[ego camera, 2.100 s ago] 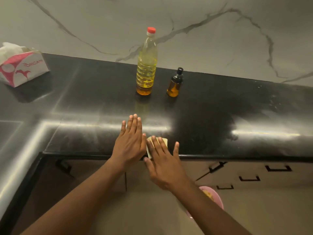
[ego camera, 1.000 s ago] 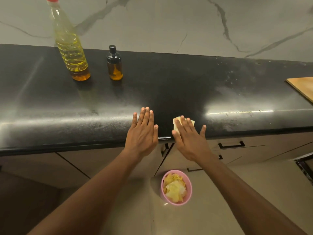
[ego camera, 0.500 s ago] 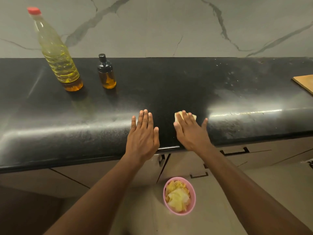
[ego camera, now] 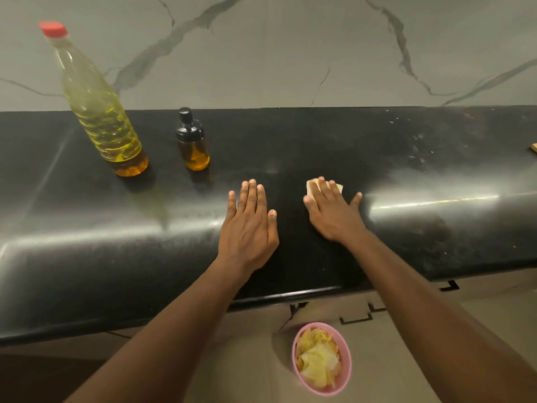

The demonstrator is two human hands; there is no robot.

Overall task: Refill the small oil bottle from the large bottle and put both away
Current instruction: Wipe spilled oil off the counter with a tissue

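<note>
A large clear oil bottle (ego camera: 98, 112) with a red cap stands at the back left of the black countertop (ego camera: 406, 158), holding yellow oil. To its right stands the small amber oil bottle (ego camera: 193, 145) with a black cap on. Both are upright and untouched. My left hand (ego camera: 247, 225) lies flat and empty on the counter, in front of and to the right of the small bottle. My right hand (ego camera: 331, 210) presses flat on a folded pale tissue (ego camera: 312, 189), whose far edge shows past the fingertips.
A pink bin (ego camera: 321, 357) with crumpled yellowish tissues stands on the floor below the counter edge. Cabinet drawers with dark handles (ego camera: 356, 318) sit under the counter. A wooden board's corner (ego camera: 533, 148) shows at the far right. A marble wall backs the counter.
Both hands have slid farther onto the counter, away from its front edge, the right one carrying the tissue along. The bottles have not moved; my view has shifted.
</note>
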